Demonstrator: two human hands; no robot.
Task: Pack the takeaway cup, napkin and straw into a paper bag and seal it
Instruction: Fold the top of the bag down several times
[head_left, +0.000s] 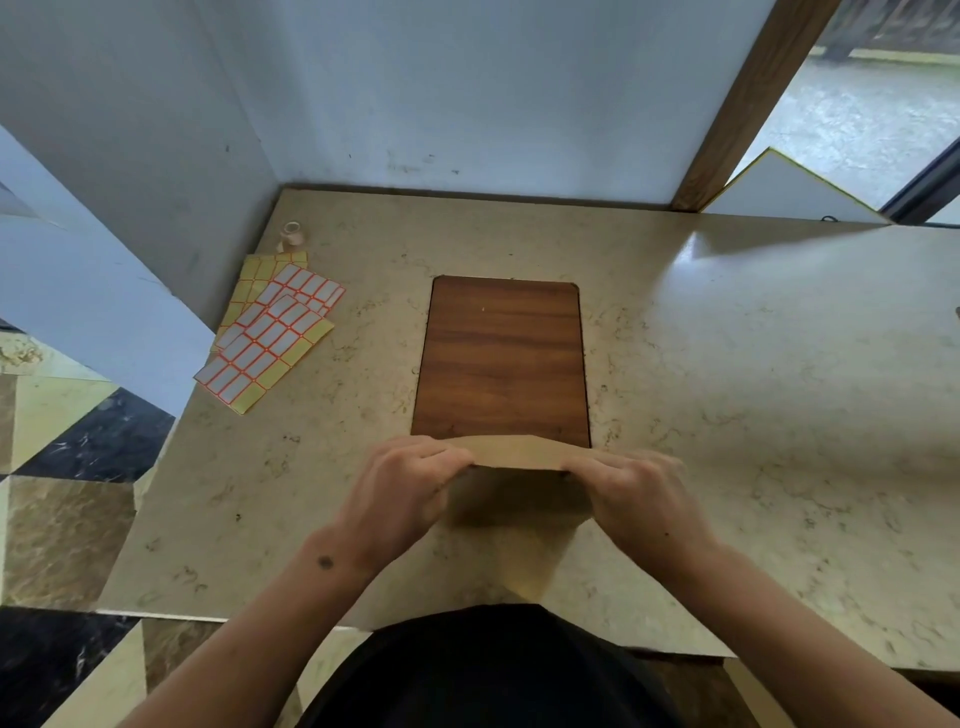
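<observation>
Bench (727, 415): pale marbled stone, running from the wall corner toward me, with floor tiles showing off its left edge.

Board (501, 364): dark wood-grain panel, lying flat mid-bench, long side pointing away from me.

Bag (514, 493): brown paper, standing at the near end of the board, between me and it. Top edge folded over into a flat strip that overlaps the board's near edge. What is inside is hidden.

Labels (270, 332): sheets of red-bordered white stickers on yellow backing, fanned on the bench left of the board, well apart from the bag.

My left hand (400, 488): fingers curled over the left end of the folded strip, pinching it.

My right hand (634, 493): same at the right end, fingers bent round the fold.

Tape (292, 234): small pale roll, possibly on a stand, near the wall corner beyond the labels; too small to be sure.
</observation>
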